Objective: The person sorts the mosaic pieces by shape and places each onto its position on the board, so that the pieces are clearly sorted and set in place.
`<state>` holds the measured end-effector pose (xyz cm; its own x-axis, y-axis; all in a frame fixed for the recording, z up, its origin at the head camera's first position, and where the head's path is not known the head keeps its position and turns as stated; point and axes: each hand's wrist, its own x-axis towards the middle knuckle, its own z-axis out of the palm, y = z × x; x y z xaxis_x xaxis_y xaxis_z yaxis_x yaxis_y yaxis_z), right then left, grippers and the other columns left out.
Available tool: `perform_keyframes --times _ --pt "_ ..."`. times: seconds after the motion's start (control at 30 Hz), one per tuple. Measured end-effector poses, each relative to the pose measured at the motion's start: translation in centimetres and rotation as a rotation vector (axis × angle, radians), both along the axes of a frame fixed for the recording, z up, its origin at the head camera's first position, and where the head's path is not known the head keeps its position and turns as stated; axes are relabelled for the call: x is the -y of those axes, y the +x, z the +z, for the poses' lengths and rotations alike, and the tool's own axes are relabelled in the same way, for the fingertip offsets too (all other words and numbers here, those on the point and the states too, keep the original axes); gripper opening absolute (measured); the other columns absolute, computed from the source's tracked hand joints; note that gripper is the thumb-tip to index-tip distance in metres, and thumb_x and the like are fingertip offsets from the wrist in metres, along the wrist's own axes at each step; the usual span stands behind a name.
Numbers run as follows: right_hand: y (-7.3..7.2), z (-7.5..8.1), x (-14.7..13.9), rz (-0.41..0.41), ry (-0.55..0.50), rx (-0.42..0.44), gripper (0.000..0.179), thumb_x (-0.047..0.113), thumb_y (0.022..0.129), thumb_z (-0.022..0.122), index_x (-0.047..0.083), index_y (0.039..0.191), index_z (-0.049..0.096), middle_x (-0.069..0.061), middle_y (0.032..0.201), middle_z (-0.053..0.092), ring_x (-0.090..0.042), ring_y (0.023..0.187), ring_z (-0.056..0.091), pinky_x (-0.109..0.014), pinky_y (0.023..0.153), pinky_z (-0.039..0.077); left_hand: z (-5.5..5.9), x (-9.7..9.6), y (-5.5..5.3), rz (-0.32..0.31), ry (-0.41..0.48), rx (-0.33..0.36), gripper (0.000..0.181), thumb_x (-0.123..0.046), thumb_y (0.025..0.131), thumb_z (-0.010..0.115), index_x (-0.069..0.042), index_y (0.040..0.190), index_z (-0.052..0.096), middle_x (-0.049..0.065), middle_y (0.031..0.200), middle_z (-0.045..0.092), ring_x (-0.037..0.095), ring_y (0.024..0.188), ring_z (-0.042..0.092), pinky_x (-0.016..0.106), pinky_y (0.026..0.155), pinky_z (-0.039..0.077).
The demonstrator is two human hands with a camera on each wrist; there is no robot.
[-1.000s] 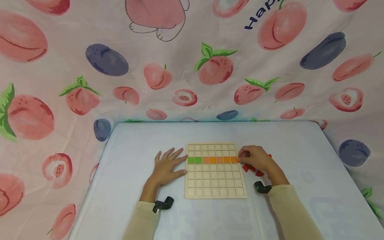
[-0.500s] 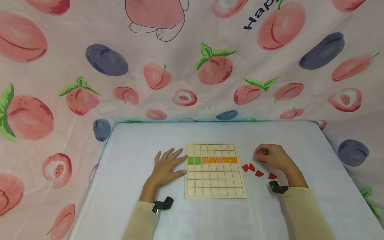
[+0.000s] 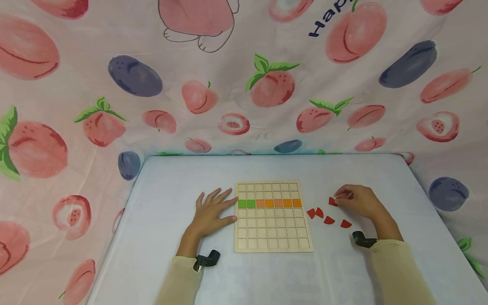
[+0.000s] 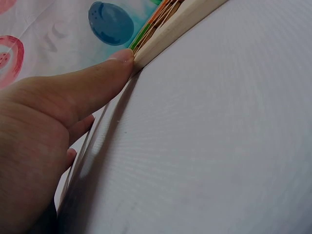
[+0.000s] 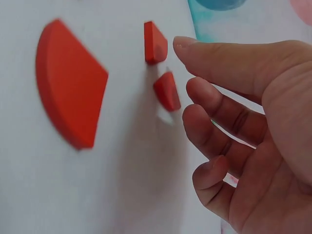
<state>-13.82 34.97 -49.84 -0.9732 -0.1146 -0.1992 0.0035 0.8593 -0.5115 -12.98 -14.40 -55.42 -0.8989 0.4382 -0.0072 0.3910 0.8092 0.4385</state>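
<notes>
A wooden grid board lies on the table, with one row of square tiles: two green and several orange. My left hand lies spread at the board's left side. In the left wrist view its thumb touches the wooden edge. Over the red wedges, my right hand has its thumb and fingertips apart. Beside those fingertips is a red wedge. The right wrist view shows two red wedges just beyond the thumb, with a gap between.
Several red wedges are scattered on the white tabletop, right of the board. One wedge looms large in the right wrist view. Fruit-patterned cloth stands behind and beside the table. Each wrist wears a black camera.
My right hand has moved right, from the orange row's right end to the red wedges, uncovering several of them. The left hand has stayed at the board.
</notes>
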Motion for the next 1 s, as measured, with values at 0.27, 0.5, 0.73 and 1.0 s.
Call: perform_keyframes --times 0.27,0.5,0.73,1.0 --pt "0.1 -0.7 -1.0 -0.038 0.014 0.012 0.023 0.027 0.091 0.077 0.011 0.107 0.073 -0.004 0.093 0.067 -0.028 0.094 0.063 -0.034 0.075 0.051 0.0 0.0 0.1 -0.001 0.009 -0.013 0.065 -0.065 0.092 0.060 -0.040 0.152 0.048 -0.011 0.168 0.030 0.029 0.158 0.018 0.068 0.121 -0.001" --pt "0.3 -1.0 -1.4 -0.066 0.002 0.048 0.033 0.029 0.090 0.078 0.007 0.115 0.070 -0.006 0.095 0.065 -0.028 0.096 0.060 -0.034 0.076 0.051 0.1 -0.1 0.1 -0.004 0.016 -0.012 0.065 -0.064 0.093 0.060 -0.039 0.152 0.048 -0.010 0.168 0.030 0.029 0.158 0.019 0.069 0.120 -0.001" --pt "0.3 -1.1 -1.5 -0.079 -0.007 0.050 0.033 0.030 0.089 0.079 0.008 0.111 0.068 -0.006 0.095 0.065 -0.028 0.096 0.059 -0.033 0.076 0.050 0.1 0.0 0.0 -0.004 0.012 -0.007 0.065 -0.065 0.093 0.060 -0.040 0.152 0.048 -0.011 0.168 0.029 0.028 0.159 0.018 0.069 0.120 -0.002" --pt "0.2 -1.1 -1.1 -0.071 -0.028 0.007 0.026 0.024 0.089 0.080 0.010 0.106 0.067 -0.008 0.097 0.068 -0.030 0.096 0.060 -0.034 0.077 0.051 0.0 0.0 0.0 -0.004 0.005 -0.005 0.065 -0.066 0.093 0.059 -0.041 0.152 0.047 -0.012 0.168 0.029 0.028 0.159 0.017 0.069 0.120 -0.002"
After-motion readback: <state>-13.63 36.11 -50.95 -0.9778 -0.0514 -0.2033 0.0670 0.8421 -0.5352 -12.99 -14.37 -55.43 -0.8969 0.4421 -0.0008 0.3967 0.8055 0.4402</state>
